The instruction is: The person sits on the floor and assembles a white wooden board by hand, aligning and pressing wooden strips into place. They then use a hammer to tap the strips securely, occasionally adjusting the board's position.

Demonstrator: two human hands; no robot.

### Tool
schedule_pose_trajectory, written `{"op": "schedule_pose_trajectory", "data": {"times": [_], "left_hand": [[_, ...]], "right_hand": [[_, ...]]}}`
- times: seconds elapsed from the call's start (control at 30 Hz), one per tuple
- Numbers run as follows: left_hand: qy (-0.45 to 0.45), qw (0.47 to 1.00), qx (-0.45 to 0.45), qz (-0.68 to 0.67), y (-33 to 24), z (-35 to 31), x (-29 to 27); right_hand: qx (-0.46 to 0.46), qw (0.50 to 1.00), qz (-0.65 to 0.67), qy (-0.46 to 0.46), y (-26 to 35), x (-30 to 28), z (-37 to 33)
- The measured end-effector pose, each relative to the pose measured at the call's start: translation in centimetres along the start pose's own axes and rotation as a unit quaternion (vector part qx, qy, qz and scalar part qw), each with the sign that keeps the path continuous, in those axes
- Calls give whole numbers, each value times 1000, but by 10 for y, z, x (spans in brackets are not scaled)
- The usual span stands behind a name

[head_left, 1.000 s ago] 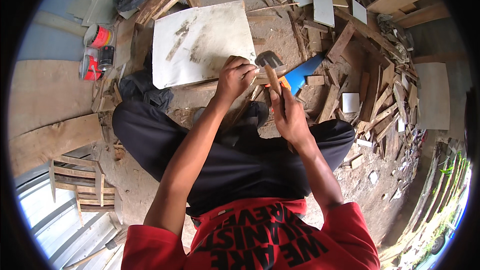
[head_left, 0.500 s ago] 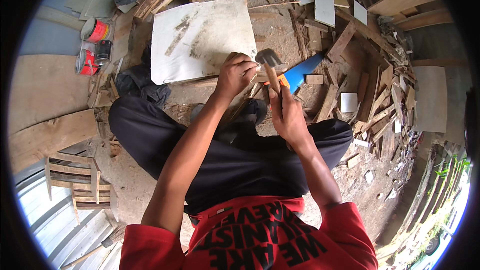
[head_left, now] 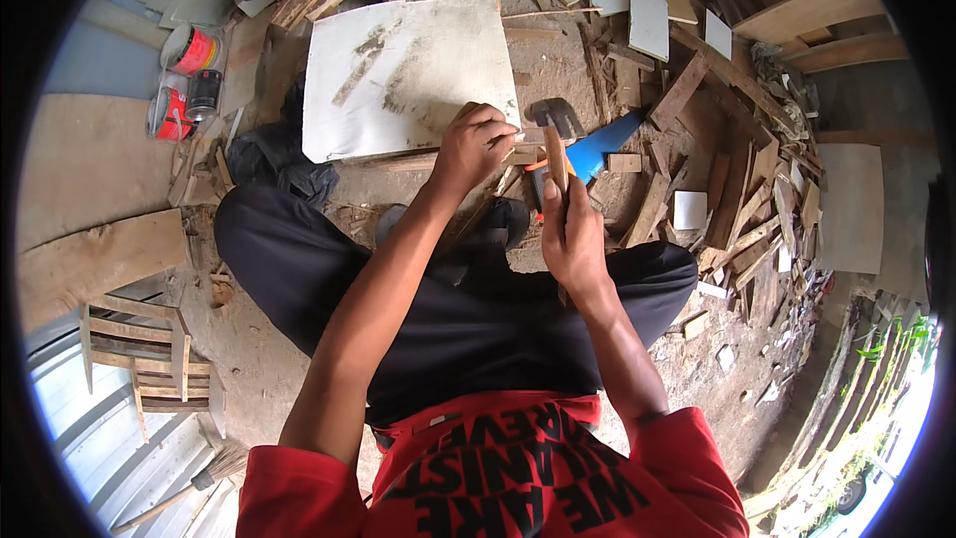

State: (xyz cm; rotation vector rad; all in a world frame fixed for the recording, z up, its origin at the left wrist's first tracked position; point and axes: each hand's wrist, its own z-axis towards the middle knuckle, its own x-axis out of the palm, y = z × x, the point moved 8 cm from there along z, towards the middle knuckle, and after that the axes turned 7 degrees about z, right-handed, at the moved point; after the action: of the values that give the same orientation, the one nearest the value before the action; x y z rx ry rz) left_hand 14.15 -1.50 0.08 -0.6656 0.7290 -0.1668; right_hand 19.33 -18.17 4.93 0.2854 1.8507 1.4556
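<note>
My right hand (head_left: 575, 239) grips a hammer (head_left: 555, 154) by its wooden handle; its dark head is smeared by motion, beyond the right edge of the white board. My left hand (head_left: 475, 146) is closed in a pinch at the near right corner of the white, dirt-stained board (head_left: 408, 60). Whatever lies between its fingertips is too small to name. A strip of wood (head_left: 533, 136) shows just right of those fingertips, partly behind the hammer. Beneath and right of the hammer lies a handsaw (head_left: 605, 142) with a blue blade and an orange-and-black handle.
Wood offcuts (head_left: 742, 189) pile up on the right, with white board pieces (head_left: 648, 10) at the far right. Red paint cans (head_left: 174, 112) and a black can (head_left: 204, 95) stand at left. A black plastic bag (head_left: 279, 164) lies beside the board. Wooden slatted frames (head_left: 149, 349) are at lower left.
The hammer head has swung slightly right and its handle now stands more upright. My left hand keeps its pinch at the board's corner. The whole view has shifted slightly.
</note>
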Motion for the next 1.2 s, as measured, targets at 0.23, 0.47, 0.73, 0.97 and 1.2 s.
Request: {"op": "schedule_pose_trajectory", "data": {"times": [0.23, 0.47, 0.73, 0.97, 1.2], "left_hand": [[-1, 1000, 12, 7, 1, 0, 1], [5, 1000, 11, -12, 3, 0, 1], [168, 962, -159, -145, 43, 21, 3], [54, 994, -19, 88, 39, 60, -5], [134, 941, -14, 310, 51, 57, 36]], "right_hand": [[-35, 999, -26, -3, -6, 2, 1], [-47, 998, -30, -9, -12, 5, 1], [70, 982, 176, -8, -35, 6, -17], [52, 998, 38, -11, -24, -4, -38], [114, 978, 173, 7, 4, 2, -42]]}}
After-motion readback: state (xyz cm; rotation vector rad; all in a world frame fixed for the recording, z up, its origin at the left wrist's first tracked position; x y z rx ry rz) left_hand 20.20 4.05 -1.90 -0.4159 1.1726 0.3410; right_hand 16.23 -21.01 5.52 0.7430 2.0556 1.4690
